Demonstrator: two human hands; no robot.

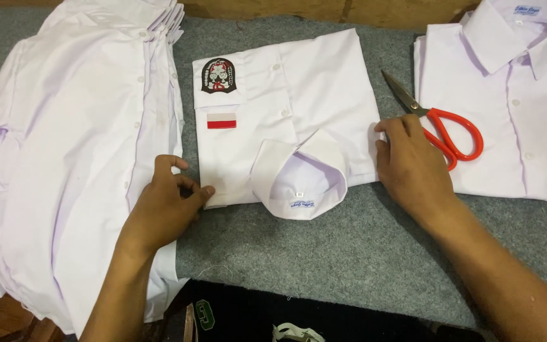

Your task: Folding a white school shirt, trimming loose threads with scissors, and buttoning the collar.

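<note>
While the folded white shirt (299, 120) lies flat on the grey felt surface (349, 253), the left hand (163, 206) presses its near left edge and the right hand (409, 164) presses its right edge, fingers extended, gripping nothing. Red-handled scissors (441, 123) lie just beside the right hand; a shirt stack (71, 139) sits left.

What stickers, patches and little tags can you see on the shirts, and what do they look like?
Badge patch: chest of the folded shirt in the middle; shield shape, dark with red and white.
Flag patch: just below the badge; small rectangle, red over white.
Collar label: inside that shirt's collar, nearest the camera; small, white with blue lettering.
Size tag: just above that label; tiny white square.
Neck label: collar of the right-hand shirt; small, white with blue.
</note>
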